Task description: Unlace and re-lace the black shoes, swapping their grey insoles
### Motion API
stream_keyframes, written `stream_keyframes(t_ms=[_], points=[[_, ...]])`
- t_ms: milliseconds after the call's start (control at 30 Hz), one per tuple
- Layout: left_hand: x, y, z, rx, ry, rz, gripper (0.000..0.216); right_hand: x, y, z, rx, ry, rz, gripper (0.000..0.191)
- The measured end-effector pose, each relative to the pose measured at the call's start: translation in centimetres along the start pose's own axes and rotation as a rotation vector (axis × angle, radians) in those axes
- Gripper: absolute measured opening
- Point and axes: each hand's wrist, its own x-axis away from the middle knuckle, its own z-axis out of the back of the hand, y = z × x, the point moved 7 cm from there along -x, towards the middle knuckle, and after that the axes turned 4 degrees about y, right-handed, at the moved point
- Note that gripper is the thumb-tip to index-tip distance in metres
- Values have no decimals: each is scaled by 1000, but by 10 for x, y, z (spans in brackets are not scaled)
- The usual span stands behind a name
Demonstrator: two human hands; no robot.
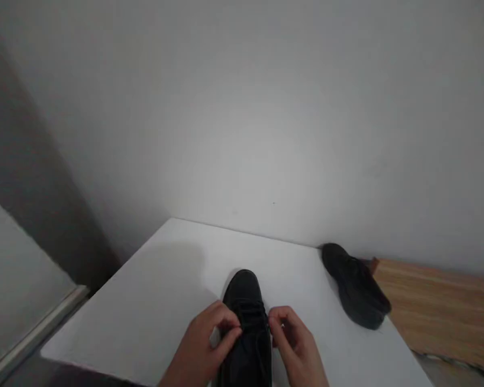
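Note:
A black lace-up shoe lies on the white tabletop, its toe pointing away from me and its heel cut off by the lower edge of the view. Dark laces cross its upper. My left hand is at the shoe's left side, thumb and forefinger pinched together over the lacing. On the right side, my right hand pinches at the edge of the lace rows. Both pinches seem to have a shoelace in them, though the dark lace barely shows against the shoe.
A second black shoe rests at the table's right edge by the wall. Beyond it is a wood-grain board. A white panel stands on the left, with a dark gap between it and the table.

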Motion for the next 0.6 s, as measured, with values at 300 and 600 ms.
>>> stream_keyframes(t_ms=[300,600], points=[[-12,12,-5,-95,8,-32,9,-5,-5,7,-106,38,37,43],[-13,25,1,198,-115,35,10,-6,0,4,-405,-66,-77,35]])
